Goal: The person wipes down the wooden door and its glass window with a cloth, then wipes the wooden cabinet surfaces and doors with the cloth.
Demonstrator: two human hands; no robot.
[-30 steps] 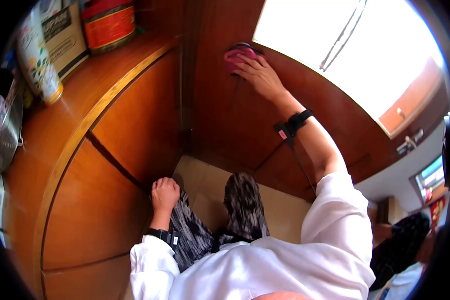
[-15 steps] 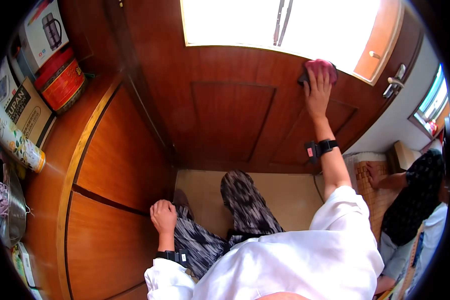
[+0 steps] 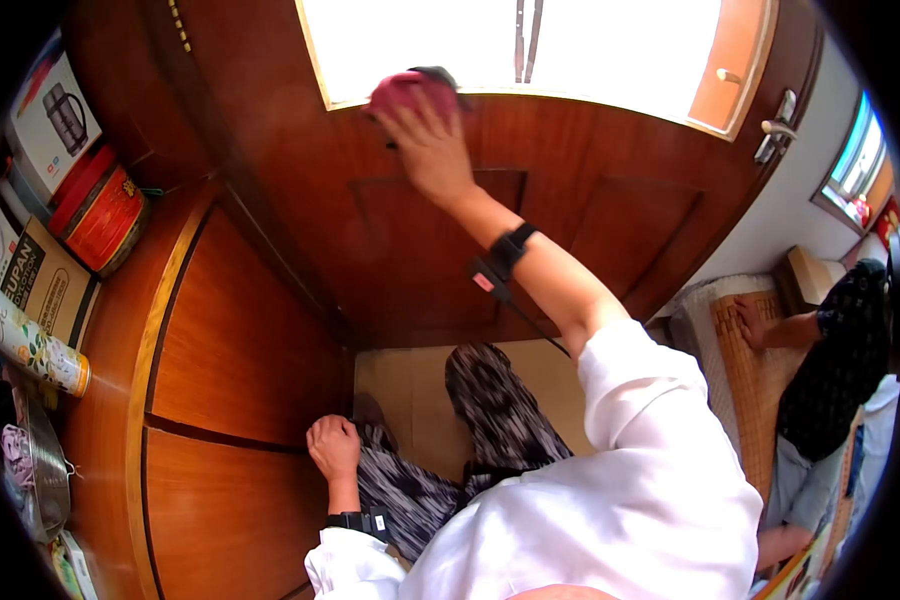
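Note:
My right hand (image 3: 432, 150) is stretched up and presses a dark red cloth (image 3: 410, 95) against the brown wooden door (image 3: 550, 150), at the lower left edge of its bright window (image 3: 610, 50). The fingers lie over the cloth, which has a dark part behind it. Low on the left, my left hand (image 3: 334, 446) is loosely curled beside my knee, close to the cabinet front (image 3: 240, 340). Its fingers are bent, and no object shows in it.
On the cabinet top stand a red tub (image 3: 103, 215), a cardboard box (image 3: 55, 280), a flask box (image 3: 60, 120) and a floral spray can (image 3: 40, 345). The door handle (image 3: 778, 128) is at the upper right. A person in black (image 3: 825, 385) sits on the right, one hand on a woven mat (image 3: 745, 350).
My right hand has moved left along the door with the cloth, from below the window's right part to its left corner. The view has shifted slightly; my left hand stays by the knee.

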